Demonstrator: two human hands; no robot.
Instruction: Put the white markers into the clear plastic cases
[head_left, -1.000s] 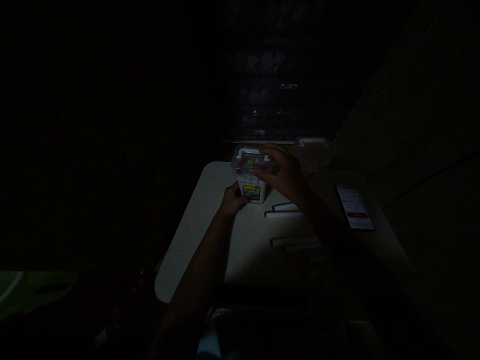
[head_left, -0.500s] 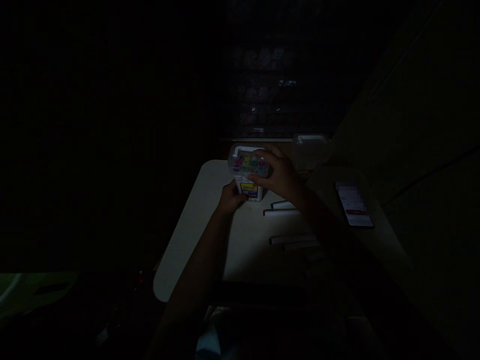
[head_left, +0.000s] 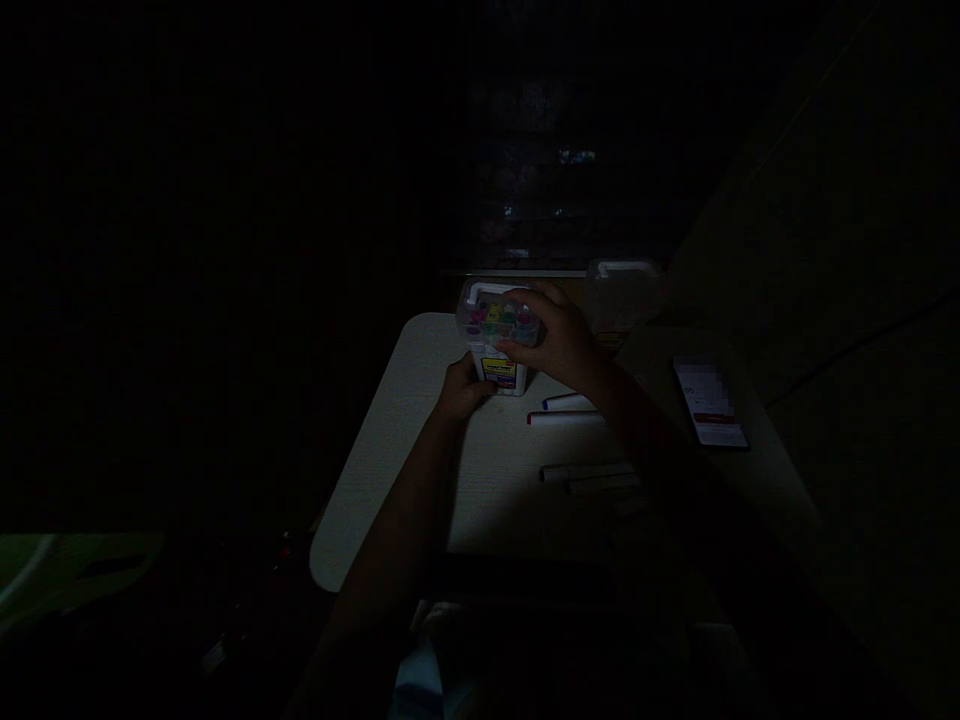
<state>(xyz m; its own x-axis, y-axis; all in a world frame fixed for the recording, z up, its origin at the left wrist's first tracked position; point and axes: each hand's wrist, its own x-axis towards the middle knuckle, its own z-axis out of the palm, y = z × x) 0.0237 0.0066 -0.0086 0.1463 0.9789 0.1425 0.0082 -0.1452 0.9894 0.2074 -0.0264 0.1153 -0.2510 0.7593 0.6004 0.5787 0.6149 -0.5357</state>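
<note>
A clear plastic marker box (head_left: 513, 379) with a yellow label stands upright on the pale table (head_left: 390, 400). Coloured marker caps show through its clear lid (head_left: 480, 322), which has a white handle. My left hand (head_left: 460, 390) is closed around the lower left side of the box. From the right, my right hand (head_left: 555, 340) grips the lid, thumb at its front and fingers over its top. Whether the lid is fully seated I cannot tell. Close to my right forearm lie a blue-ended marker (head_left: 564, 402) and a red-ended marker (head_left: 562, 419).
Several more markers (head_left: 585, 474) lie in shadow under my right forearm. A second clear container (head_left: 624, 290) stands at the back right. A phone (head_left: 709, 402) with a lit screen rests on the right of the table. The surroundings are very dark.
The whole view has shifted slightly, so things sit a little higher. Both hands keep the same hold on the box and lid.
</note>
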